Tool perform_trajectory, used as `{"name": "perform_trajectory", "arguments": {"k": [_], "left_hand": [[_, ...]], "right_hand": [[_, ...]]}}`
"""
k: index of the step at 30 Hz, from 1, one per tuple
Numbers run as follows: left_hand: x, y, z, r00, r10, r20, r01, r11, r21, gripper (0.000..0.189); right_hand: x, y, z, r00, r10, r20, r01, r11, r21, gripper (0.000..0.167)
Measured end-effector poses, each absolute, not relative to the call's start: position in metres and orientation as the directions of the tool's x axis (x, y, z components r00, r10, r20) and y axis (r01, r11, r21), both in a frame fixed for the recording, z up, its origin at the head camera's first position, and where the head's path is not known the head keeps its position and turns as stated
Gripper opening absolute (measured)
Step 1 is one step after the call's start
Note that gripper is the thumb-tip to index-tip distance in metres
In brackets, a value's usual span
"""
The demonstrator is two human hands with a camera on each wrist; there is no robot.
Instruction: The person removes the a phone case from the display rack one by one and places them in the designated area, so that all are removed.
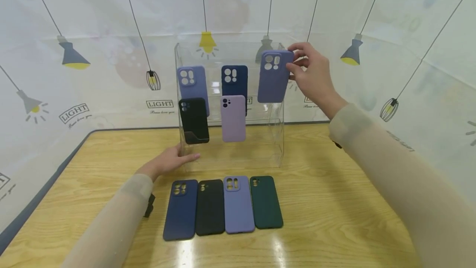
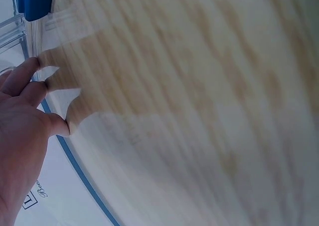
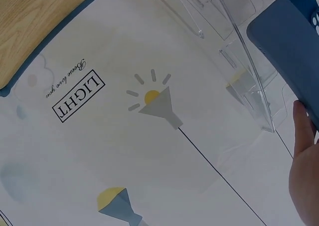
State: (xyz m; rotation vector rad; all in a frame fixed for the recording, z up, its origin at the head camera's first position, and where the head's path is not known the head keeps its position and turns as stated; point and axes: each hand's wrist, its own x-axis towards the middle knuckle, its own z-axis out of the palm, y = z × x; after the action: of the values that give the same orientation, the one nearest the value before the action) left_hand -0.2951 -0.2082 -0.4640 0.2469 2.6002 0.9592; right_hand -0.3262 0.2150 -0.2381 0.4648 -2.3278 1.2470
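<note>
My right hand (image 1: 312,69) pinches a lavender-blue phone case (image 1: 274,84) by its upper right edge, thumb in front. It holds the case upright at the upper right of a clear display stand (image 1: 281,144). In the right wrist view this case (image 3: 289,46) looks dark blue. Low on the stand's left side, my left hand (image 1: 169,161) grips the side panel, thumb reaching across the front. On the stand's left and middle are a lavender-blue case (image 1: 193,86), a navy case (image 1: 238,80), a black case (image 1: 194,119) and a pale purple case (image 1: 233,121).
In front of the stand, a navy case (image 1: 180,214), a black case (image 1: 210,212), a lavender case (image 1: 239,210) and a dark green case (image 1: 267,206) lie side by side on the wooden table (image 1: 327,218). A lamp-printed wall covering (image 1: 122,53) stands behind.
</note>
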Motion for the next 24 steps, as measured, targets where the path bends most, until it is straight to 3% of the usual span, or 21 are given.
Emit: {"name": "perform_trajectory", "arguments": {"k": [6,24], "left_hand": [[-0.295,-0.209,-0.464,-0.923,0.284,-0.261,0.049,0.759,0.650,0.124],[-0.299,-0.211,-0.470,-0.921,0.290,-0.260,0.050,0.750,0.660,0.127]], "right_hand": [[-0.316,0.222,-0.243,-0.834,-0.057,0.548,-0.498,0.507,-0.704,0.038],[-0.279,0.244,-0.293,-0.927,-0.120,0.355,-0.365,0.508,-0.780,0.041]]}}
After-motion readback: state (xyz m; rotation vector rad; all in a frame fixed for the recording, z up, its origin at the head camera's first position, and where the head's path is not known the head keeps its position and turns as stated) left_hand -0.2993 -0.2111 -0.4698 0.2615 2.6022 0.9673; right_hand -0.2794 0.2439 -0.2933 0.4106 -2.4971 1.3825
